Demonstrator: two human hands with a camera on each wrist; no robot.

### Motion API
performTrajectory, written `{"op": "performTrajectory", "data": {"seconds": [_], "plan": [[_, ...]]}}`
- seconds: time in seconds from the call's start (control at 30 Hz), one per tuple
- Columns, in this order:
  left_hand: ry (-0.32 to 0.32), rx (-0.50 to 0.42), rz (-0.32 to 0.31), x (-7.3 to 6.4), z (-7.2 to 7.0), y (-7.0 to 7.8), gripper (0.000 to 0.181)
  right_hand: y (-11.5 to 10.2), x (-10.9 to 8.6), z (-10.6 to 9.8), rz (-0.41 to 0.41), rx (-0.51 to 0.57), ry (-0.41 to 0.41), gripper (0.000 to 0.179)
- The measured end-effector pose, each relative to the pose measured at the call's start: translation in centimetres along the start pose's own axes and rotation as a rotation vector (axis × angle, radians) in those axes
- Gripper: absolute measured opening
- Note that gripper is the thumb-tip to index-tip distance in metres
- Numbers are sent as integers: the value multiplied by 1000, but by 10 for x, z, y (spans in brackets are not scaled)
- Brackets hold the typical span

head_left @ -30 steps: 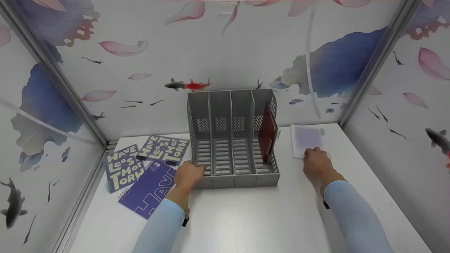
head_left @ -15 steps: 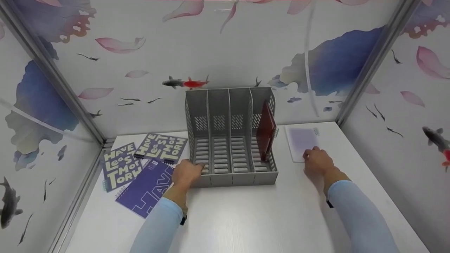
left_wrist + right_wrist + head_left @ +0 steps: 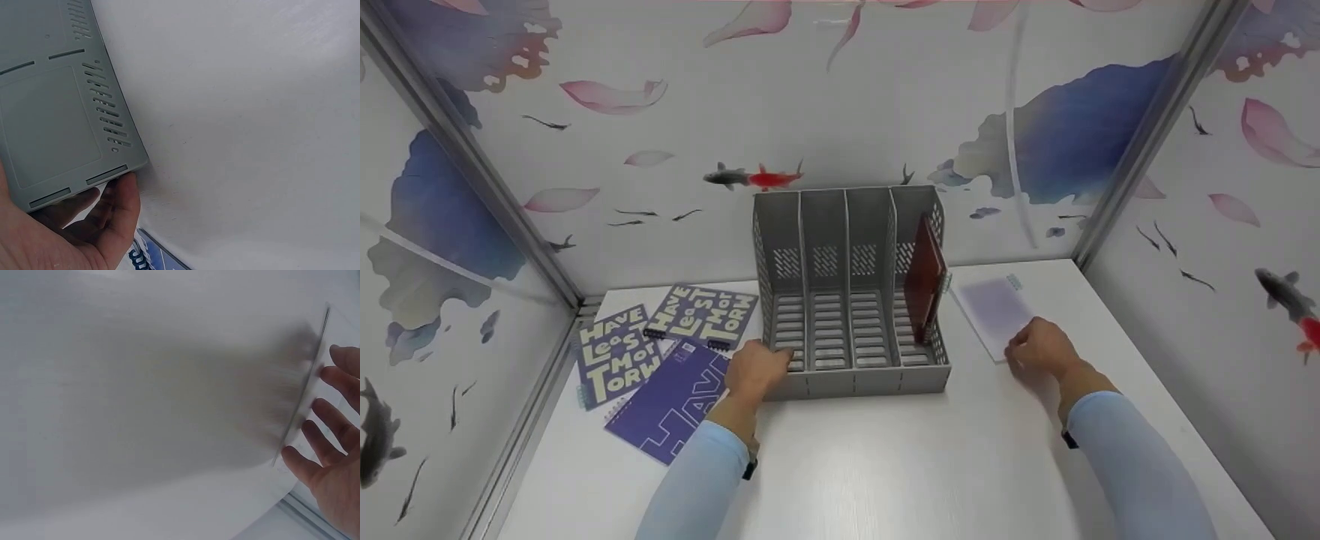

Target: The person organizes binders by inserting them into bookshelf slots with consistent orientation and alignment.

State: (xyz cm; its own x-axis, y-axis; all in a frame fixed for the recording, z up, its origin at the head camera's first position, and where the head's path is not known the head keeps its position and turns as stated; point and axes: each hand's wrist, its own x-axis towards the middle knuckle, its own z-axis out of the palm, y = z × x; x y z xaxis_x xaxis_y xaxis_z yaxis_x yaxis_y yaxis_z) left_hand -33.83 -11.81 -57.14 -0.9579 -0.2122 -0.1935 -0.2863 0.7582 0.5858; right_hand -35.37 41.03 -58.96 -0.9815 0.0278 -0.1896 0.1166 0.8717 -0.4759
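Observation:
In the head view a grey four-slot file organizer (image 3: 851, 381) stands at the back of the table. My left hand (image 3: 757, 367) grips its front left corner; the left wrist view shows the fingers (image 3: 126, 205) curled at the lower edge of the organizer's perforated wall (image 3: 50, 129). A pale lilac notebook with a white border (image 3: 990, 307) lies flat to the right of the organizer. My right hand (image 3: 1042, 349) rests at its near right corner. In the right wrist view the spread fingertips (image 3: 309, 427) touch down along the notebook's edge (image 3: 301, 396).
A dark red book (image 3: 924, 281) leans upright in the organizer's rightmost slot. Two lettered notebooks (image 3: 619, 356) and a purple spiral notebook (image 3: 664, 409) overlap on the left side of the white table (image 3: 870, 472). Printed wall panels (image 3: 847, 97) enclose the back and sides.
My right hand has drawn the lilac notebook nearer and turned it, so its near edge now lies slanted and its far left corner sits closer to the organizer. The left hand keeps its grip.

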Motion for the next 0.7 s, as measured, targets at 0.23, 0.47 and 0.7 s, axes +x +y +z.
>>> {"op": "performTrajectory", "data": {"seconds": [0.23,0.47,0.7], "plan": [[2,3,13,-1,0,-1,66,4,-9,6,-21,-11,76,40],[9,3,11,1,1,0,67,10,-14,7,-36,-4,100,39],[-7,2,-6,1,0,0,71,9,-16,5,-16,-12,67,45]]}}
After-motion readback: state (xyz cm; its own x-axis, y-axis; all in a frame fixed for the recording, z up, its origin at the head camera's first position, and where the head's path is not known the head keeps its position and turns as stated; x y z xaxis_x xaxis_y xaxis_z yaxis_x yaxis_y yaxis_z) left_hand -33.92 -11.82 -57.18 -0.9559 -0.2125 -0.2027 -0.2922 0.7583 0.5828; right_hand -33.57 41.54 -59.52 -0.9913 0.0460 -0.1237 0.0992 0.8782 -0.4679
